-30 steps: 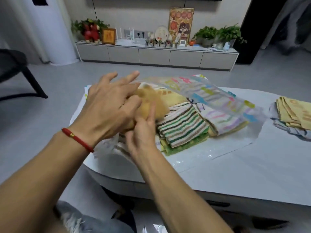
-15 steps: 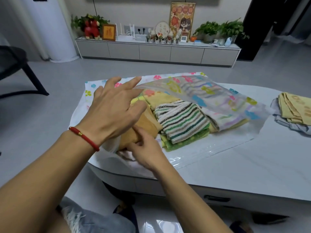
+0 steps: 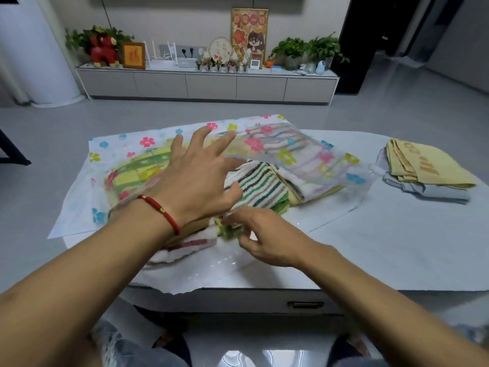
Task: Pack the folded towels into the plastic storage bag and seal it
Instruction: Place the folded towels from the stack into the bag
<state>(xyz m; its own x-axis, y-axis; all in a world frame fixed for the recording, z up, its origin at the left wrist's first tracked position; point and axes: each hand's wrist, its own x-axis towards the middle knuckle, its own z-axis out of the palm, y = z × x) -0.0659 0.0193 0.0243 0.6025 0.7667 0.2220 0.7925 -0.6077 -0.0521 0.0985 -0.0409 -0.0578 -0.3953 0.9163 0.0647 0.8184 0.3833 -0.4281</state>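
Note:
A clear plastic storage bag (image 3: 299,152) printed with coloured flowers lies open on the pale table (image 3: 383,250). Inside it lie folded towels: a green-and-dark striped one (image 3: 262,186), a pastel striped one (image 3: 309,186) and a yellow-green one (image 3: 137,173) under the plastic at the left. My left hand (image 3: 198,178), fingers spread, is inside the bag's mouth and holds its top sheet up. My right hand (image 3: 264,234) pinches the edge of a green towel (image 3: 227,231) at the bag's near opening. A white towel with a red stripe (image 3: 185,247) sticks out below.
Two more folded towels, a yellow one (image 3: 428,165) on a grey one (image 3: 436,193), lie at the table's right end. The table's front edge with a drawer handle (image 3: 305,304) is close to my knees. A long low cabinet (image 3: 209,83) stands against the far wall.
The tan towel that my hands were pushing has gone deeper into the bag, under my left hand. My right hand has shifted right and now pinches the green towel's edge.

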